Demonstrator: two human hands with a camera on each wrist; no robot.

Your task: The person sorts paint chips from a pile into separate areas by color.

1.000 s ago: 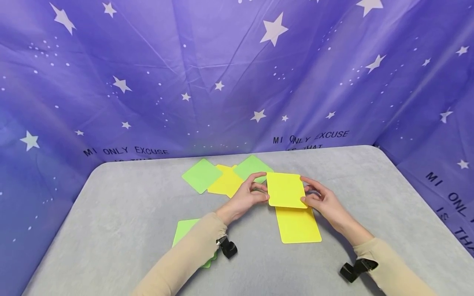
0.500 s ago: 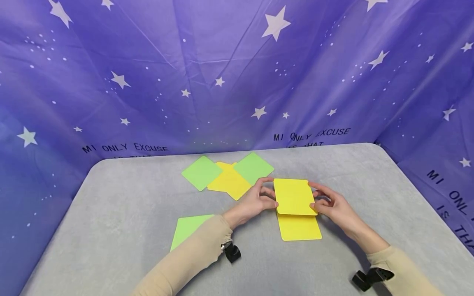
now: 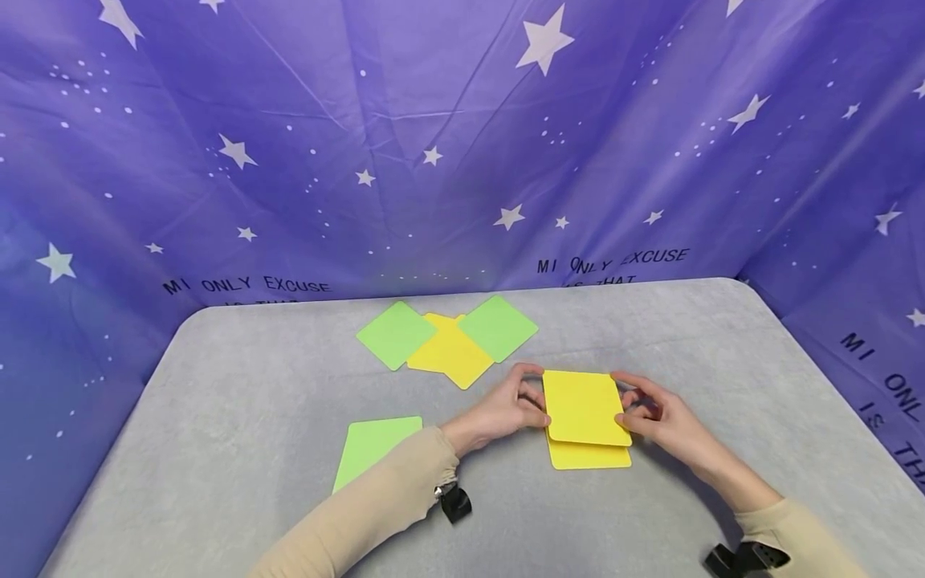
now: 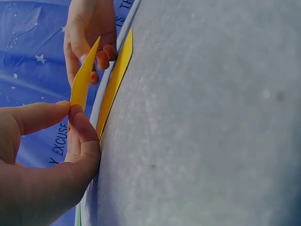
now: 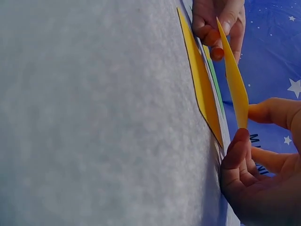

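Upper yellow card point(image 3: 584, 407): nearer me than I saw a second ago, covering more of the bottom yellow card point(image 3: 591, 458). Grey tabletop point(image 3: 231, 449), also bearing green cards point(image 3: 393, 335); purple starred curtain point(image 3: 433, 96) behind. Left hand point(image 3: 500, 413), right hand point(image 3: 674, 429): each pinching a side edge, upper yellow card between them, raised just above the bottom one.

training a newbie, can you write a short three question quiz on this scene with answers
1. True or false: the left grip and right grip both hold the upper yellow card.
2. In the head view, the card partly hidden beneath it is: (a) green, (b) yellow, (c) blue?
3. Fill in: the left sleeve partly covers a (blank) card.

Key: 1. True; 2. b, lower yellow card; 3. green card.
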